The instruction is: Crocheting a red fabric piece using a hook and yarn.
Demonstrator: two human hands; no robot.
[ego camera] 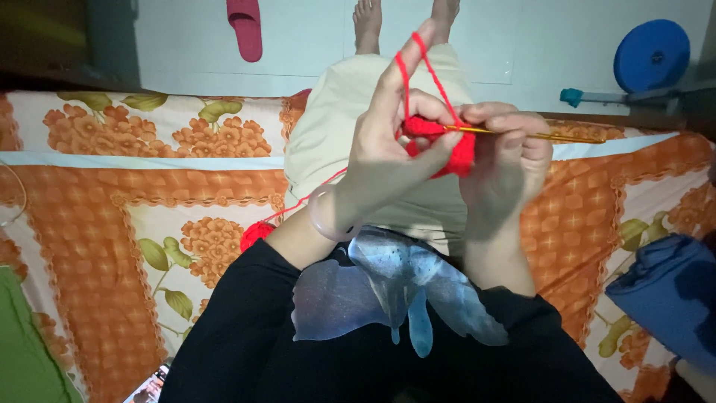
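Above the lap, in the head view, the left hand (388, 149) pinches a small red crochet piece (447, 145) between thumb and curled fingers, its index finger raised with red yarn (406, 75) looped over the tip and running down to the piece. The right hand (507, 153) is closed around a gold hook (537, 134), fingers pressed together on the shaft; the hook lies nearly level, its tip buried in the piece and its tail pointing off to the right. The two hands touch at the work.

A pale bangle (324, 216) circles the left wrist. From the piece a strand trails down and left to a red ball (256, 233) that rests on the sheet (112, 216) beside the person's thigh (only part of the ball shows past the sleeve). The sheet is orange with cream floral panels. A blue cloth bundle (667, 287) sits at the right edge, well apart from the hands. On the floor beyond the bare feet, a pink slipper (245, 28) lies at the left and a blue disc (651, 54) at the far right.
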